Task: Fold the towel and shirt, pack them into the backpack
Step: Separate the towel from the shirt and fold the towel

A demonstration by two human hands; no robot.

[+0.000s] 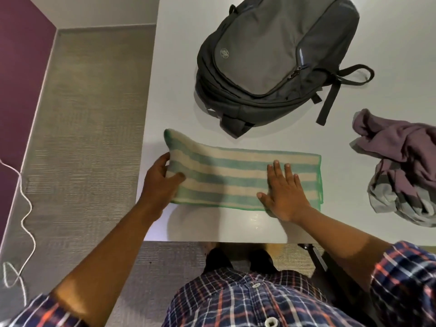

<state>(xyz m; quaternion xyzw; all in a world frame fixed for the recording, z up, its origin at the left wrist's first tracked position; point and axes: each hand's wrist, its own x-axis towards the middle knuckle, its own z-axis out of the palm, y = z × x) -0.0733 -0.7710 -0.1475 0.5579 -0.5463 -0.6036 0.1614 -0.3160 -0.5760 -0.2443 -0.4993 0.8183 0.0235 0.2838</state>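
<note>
A green and cream striped towel (236, 175) lies folded into a long band near the front of the white table (179, 67). My left hand (160, 182) grips the towel's left end, which is lifted and curls upward. My right hand (282, 192) lies flat, fingers spread, on the towel's right part. A dark grey backpack (271, 57) lies face up behind the towel, its zips shut. A crumpled purple and grey shirt (405, 171) sits at the right edge of the table.
The table's left edge runs just beside my left hand, with grey carpet (82, 138) below. A white cable (26, 208) trails on the floor at far left. A backpack strap (330, 97) lies between the bag and the shirt.
</note>
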